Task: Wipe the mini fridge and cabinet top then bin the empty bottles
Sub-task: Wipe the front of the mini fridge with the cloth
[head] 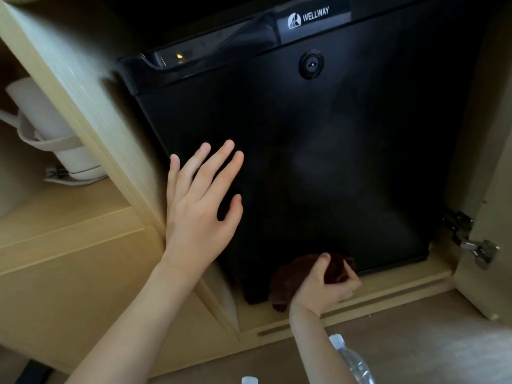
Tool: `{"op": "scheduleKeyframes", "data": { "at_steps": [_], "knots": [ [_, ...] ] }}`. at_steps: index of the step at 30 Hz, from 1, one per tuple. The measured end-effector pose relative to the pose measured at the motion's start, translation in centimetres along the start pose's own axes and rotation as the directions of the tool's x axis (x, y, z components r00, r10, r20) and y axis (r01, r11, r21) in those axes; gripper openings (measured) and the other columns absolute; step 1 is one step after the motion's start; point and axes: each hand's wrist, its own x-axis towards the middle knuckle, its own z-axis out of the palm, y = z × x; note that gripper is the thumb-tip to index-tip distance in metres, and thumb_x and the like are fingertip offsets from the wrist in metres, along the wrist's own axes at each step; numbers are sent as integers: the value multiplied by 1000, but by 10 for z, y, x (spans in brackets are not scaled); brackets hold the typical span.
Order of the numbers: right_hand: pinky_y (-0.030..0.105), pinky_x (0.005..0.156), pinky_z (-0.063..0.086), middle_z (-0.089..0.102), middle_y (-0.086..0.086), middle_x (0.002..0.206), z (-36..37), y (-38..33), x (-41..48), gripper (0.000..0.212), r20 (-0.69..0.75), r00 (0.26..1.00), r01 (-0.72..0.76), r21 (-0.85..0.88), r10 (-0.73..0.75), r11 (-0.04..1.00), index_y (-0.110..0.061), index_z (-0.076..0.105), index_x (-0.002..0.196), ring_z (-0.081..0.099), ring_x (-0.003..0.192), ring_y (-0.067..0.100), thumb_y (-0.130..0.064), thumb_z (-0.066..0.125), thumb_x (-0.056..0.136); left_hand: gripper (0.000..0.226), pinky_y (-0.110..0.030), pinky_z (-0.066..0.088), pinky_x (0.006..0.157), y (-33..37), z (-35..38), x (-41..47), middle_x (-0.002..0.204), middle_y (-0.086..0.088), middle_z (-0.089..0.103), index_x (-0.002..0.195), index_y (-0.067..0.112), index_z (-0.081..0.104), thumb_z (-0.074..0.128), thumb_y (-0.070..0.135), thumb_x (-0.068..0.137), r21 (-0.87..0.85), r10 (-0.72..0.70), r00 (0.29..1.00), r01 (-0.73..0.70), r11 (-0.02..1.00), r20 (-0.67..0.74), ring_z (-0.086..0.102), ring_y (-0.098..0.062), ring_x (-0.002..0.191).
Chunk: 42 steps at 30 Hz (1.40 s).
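- The right hand (324, 289) has its fingers (349, 284) clenched round a dark brown cloth (288, 275), bunched against the bottom edge of the mini fridge (318, 162) door.
- The left hand (199, 206) lies released, with its fingers (219, 162) straight and spread on or just over the left side of the door; contact cannot be told for certain.
- The black fridge stands inside the pale wood cabinet (91, 115), door closed, with a round lock (311, 64) near the top and a WELLWAY badge (313, 16) above it.
- The cabinet's own door hangs open at the right, on a metal hinge (468, 239).
- A clear plastic bottle (354, 361) lies on the floor just below the right forearm; a second bottle's cap (249, 380) shows at the frame's bottom edge.
- A white kettle (47, 126) sits in the left compartment.
- The step in hand looks to be wiping the fridge front, at its lowest edge.
- The next move likely calls for sweeping the cloth along that edge, then going on to the cabinet top, which is out of view; the bottles are not yet binned.
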Motion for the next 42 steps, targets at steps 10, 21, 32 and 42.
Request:
{"op": "scheduleKeyframes", "data": {
  "at_steps": [10,21,32,42],
  "knots": [
    [10,90,43,41,4,109,62,-92,-18,38,380,639,689,103,-669,717,-6,65,108,53,101,7,-24,79,78,68,-50,11,125,11,8,25,159,-1,37,152,17,41,66,35,92,143,135,991,-131,981,-21,26,-27,151],
    [11,64,44,40,3,125,-13,-5,23,36,52,998,-16,-42,18,999,-30,47,116,55,104,15,-35,70,89,68,-48,6,126,13,12,24,162,-1,31,154,17,36,60,36,94,129,107,994,-111,985,38,15,-27,155],
    [10,90,43,43,4,111,39,-83,28,38,327,729,615,73,-601,785,-13,62,111,55,103,6,-24,78,79,73,-46,5,126,25,30,24,165,0,26,156,19,33,59,40,91,171,240,964,-257,951,115,13,-24,155],
    [-2,75,42,45,14,124,-11,-33,56,42,214,919,351,-65,-330,934,-31,49,113,48,99,-20,-20,77,85,69,-39,10,126,14,27,3,163,6,24,154,19,38,62,39,92,95,248,959,-262,960,137,17,-20,154]
  ]
}}
